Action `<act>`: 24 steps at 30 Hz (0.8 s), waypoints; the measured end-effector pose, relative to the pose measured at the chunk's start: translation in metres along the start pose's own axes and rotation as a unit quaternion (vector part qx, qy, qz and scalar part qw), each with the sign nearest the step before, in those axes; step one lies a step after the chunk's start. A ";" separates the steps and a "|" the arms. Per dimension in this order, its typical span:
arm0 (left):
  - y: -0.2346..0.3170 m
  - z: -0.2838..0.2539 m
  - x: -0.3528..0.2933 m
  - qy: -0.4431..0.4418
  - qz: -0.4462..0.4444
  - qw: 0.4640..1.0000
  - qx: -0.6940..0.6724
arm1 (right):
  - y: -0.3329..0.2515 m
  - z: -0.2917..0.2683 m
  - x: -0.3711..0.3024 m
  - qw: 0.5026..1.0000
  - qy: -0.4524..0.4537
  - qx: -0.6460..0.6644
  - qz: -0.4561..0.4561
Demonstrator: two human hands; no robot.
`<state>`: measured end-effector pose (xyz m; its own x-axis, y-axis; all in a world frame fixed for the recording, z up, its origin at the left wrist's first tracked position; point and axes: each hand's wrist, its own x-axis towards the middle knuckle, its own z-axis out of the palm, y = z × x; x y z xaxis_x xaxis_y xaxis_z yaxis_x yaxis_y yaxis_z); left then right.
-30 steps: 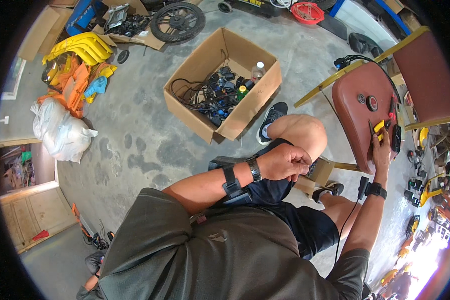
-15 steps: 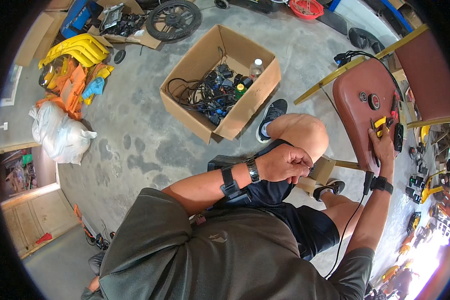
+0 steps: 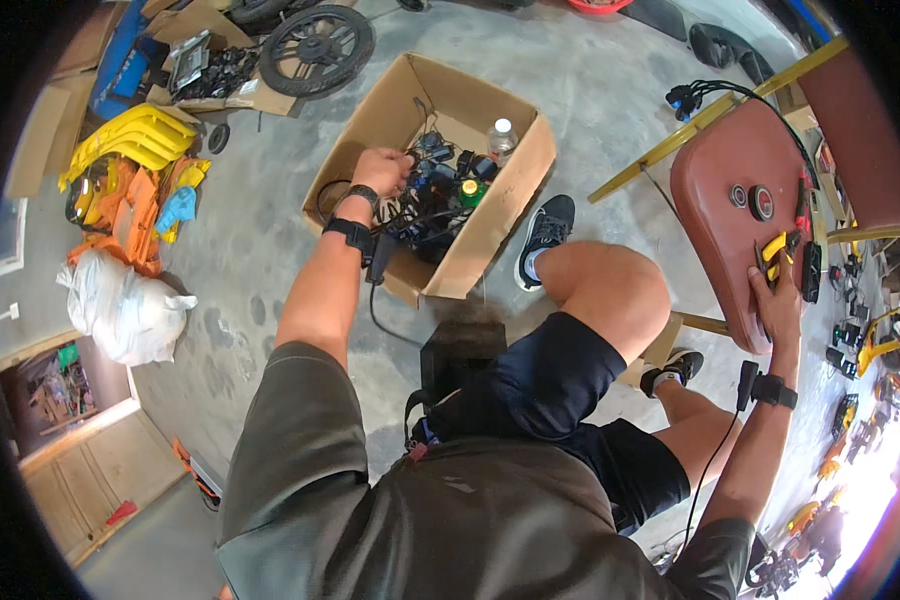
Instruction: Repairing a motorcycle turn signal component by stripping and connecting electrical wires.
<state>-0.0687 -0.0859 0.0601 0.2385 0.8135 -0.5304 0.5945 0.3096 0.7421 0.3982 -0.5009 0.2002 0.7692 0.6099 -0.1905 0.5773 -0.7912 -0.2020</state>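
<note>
Inside the cardboard box (image 3: 515,215), my left hand (image 3: 383,172) is over the left part of a tangle of black cables and connectors (image 3: 435,205). Its fingers are curled closed, and whatever they hold is too small to make out. On the reddish-brown chair seat (image 3: 715,200), my right hand (image 3: 780,300) is closed round yellow-handled pliers (image 3: 774,246); their jaws are partly hidden. Two round dark parts (image 3: 760,203) lie farther back on the seat. Beside the pliers, along the seat's right edge, is a black part (image 3: 812,272).
A clear bottle with a white cap (image 3: 502,138) stands in the box's right side. Black cables (image 3: 715,90) hang over the chair's back left corner. A wheel (image 3: 316,50), yellow plastic panels (image 3: 130,145) and a white bag (image 3: 125,305) lie to the left. Several parts cover the floor at right.
My left hand has moved forward and left, from above my knee into the box. My right hand stays on the pliers at the seat. The view has shifted slightly.
</note>
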 end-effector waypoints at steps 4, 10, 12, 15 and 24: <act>-0.027 0.011 0.052 -0.025 -0.048 0.990 0.131 | 0.002 -0.001 -0.002 0.999 -0.010 0.042 -0.005; -0.054 0.047 0.103 -0.112 0.089 0.895 0.422 | 0.002 -0.001 -0.006 0.995 -0.026 0.091 0.008; -0.061 0.062 0.118 -0.125 0.081 0.891 0.429 | 0.010 0.002 -0.007 0.995 -0.025 0.096 0.008; -0.091 0.068 0.152 -0.150 0.070 0.887 0.432 | 0.015 0.004 -0.009 0.993 -0.017 0.112 -0.020; -0.088 0.112 0.169 -0.191 0.069 0.792 0.576 | 0.016 0.000 -0.009 0.994 -0.039 0.094 0.025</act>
<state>0.0051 -0.0310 -0.1410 0.4458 0.5236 -0.7261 0.7959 -0.6030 0.0539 0.4001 -0.5192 0.1984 0.7673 0.5781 -0.2778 0.4720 -0.8022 -0.3657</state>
